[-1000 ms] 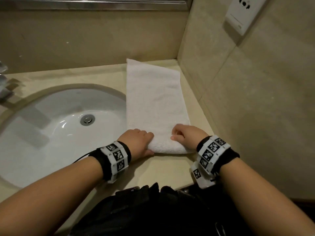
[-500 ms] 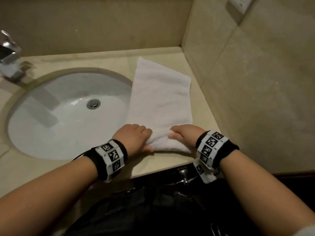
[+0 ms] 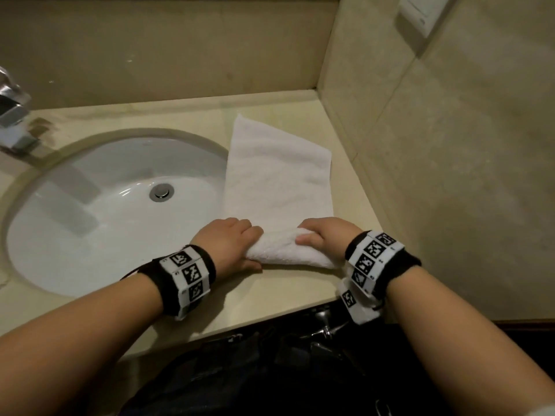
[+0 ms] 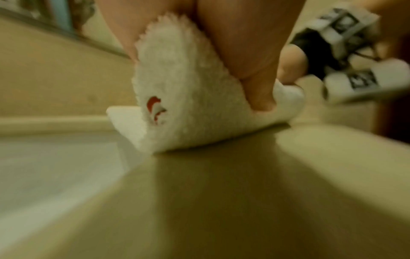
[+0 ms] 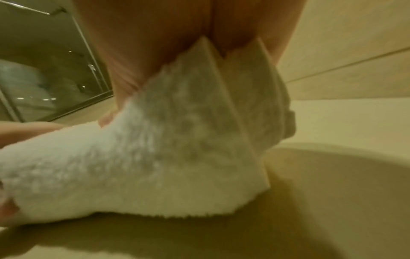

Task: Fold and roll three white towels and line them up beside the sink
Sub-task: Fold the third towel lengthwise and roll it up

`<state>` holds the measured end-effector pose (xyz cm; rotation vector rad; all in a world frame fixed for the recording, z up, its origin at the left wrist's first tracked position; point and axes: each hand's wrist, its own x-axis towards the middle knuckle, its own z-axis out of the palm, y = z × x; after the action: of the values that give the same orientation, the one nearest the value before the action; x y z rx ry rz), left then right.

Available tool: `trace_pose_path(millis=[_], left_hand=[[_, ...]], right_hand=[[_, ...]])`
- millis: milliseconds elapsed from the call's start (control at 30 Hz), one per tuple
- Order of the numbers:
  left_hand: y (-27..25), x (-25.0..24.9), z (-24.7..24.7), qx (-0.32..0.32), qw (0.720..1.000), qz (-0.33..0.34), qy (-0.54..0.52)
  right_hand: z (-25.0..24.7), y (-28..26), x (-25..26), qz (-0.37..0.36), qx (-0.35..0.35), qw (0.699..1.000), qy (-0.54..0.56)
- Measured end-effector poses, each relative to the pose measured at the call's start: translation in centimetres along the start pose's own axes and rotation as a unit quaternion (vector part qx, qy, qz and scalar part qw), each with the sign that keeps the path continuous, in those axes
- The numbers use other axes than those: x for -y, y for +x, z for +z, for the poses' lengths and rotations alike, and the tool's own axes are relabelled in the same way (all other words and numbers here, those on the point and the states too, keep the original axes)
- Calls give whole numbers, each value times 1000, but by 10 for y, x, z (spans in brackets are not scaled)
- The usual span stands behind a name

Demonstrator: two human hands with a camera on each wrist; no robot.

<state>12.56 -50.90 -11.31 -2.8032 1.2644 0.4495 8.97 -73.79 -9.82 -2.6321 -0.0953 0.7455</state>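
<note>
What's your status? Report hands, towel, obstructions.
Left hand and right hand: both grip towel at near end, roll just started. Rest flat on counter beside sink. Nothing in the way.

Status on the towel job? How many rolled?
None finished in view. One white towel is folded into a strip on the counter right of the sink. Left hand and right hand grip its near end, roll just started. Other towels not visible.
</note>
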Motion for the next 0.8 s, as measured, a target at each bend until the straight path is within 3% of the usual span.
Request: trace_pose_path(millis=[67, 167, 267, 333, 400, 433, 533, 667, 733, 800], left_hand=[[14, 6, -9, 34, 995, -8, -89], [31, 19, -24, 121, 975, -2, -185], [37, 22, -27, 134, 976, -10, -174], [36, 19, -22, 51, 997, 5, -55], [29, 14, -13, -34, 997, 13, 64], [26, 13, -9, -42, 995, 12, 91], [31, 17, -7, -34, 996, 16, 76], [51, 35, -27, 58, 995, 49, -66], [55, 39, -30, 88, 991, 52, -86], [54, 37, -28, 72, 995, 46, -54]], right_hand=[[-2, 3, 0, 5, -41, 998, -45], [11, -10, -4, -36, -173, 973, -150], [22, -14, -10, -66, -155, 970, -175], [17, -4, -10, -26, -123, 984, -129], [2, 8, -8, 4, -72, 997, -33], [-4, 12, -8, 10, -43, 999, 15], [-9, 17, -8, 11, -25, 998, 50], [4, 3, -15, 34, -135, 990, -1], [14, -5, -22, 33, -152, 988, 11], [16, -4, -27, 30, -163, 984, 69]])
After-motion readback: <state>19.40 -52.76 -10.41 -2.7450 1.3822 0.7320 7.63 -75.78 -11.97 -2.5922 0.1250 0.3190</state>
